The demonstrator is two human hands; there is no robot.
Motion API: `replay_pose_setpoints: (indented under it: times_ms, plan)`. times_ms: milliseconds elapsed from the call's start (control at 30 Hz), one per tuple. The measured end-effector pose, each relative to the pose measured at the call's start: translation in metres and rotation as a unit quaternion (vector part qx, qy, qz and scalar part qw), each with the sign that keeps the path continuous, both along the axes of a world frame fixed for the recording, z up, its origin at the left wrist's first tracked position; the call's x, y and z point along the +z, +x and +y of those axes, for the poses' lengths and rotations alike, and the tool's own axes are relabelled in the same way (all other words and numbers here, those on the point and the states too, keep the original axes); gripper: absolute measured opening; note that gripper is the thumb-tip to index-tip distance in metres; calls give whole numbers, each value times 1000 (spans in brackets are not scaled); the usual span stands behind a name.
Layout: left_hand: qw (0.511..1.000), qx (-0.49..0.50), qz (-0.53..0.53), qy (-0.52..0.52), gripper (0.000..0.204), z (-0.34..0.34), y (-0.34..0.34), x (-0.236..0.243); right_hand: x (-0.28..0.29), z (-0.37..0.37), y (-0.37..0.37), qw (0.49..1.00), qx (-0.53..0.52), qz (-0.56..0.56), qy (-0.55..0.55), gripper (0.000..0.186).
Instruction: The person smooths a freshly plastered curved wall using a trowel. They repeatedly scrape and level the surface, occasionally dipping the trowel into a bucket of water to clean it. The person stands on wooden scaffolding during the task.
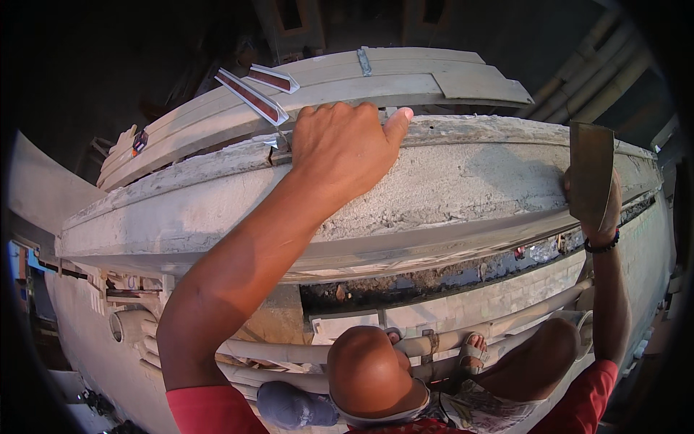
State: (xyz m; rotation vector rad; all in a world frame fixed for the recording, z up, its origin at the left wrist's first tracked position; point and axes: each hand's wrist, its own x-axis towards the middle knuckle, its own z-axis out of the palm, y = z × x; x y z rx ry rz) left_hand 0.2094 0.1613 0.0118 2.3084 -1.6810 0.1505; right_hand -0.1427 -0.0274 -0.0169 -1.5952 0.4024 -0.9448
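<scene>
A long concrete ledge [434,173] with a rough, grey-white face crosses in front of me from left to right. My left hand [343,141] is closed over its far top edge, the fingertips hidden behind it and the thumb pointing right. At the ledge's right end, my right hand [613,210] grips a flat rectangular trowel [591,170]. Its dark blade stands upright and hides most of those fingers. A dark bead bracelet [603,242] circles the right wrist. I cannot tell whether the blade touches the ledge.
Beyond the ledge lie long pale boards [405,65], with white-edged channel strips [253,96] on the left. Below run a dark drain [434,278] and thick round poles [491,325] under my legs. A blue-grey cap [293,405] is at the lower left.
</scene>
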Motion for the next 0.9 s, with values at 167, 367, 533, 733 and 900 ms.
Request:
replay_pose_setpoints:
  times_ms: [167,367,533,733,900]
  plan:
    - [1000,11,-5,-6,62,-5,-3,-1,11,9,10,999,-23,-15,-39,47]
    - [999,22,23,-11,62,1,0,1,8,9,10,998,-12,-23,-59,45]
    - [999,20,36,22,62,-5,-5,6,-14,-8,-16,996,20,-82,-1,46]
    - [997,48,37,50,61,0,-4,11,-33,-4,-9,993,-41,-113,10,53]
    - [994,76,53,54,59,-3,-12,14,-18,-1,-5,994,-18,-96,-57,53]
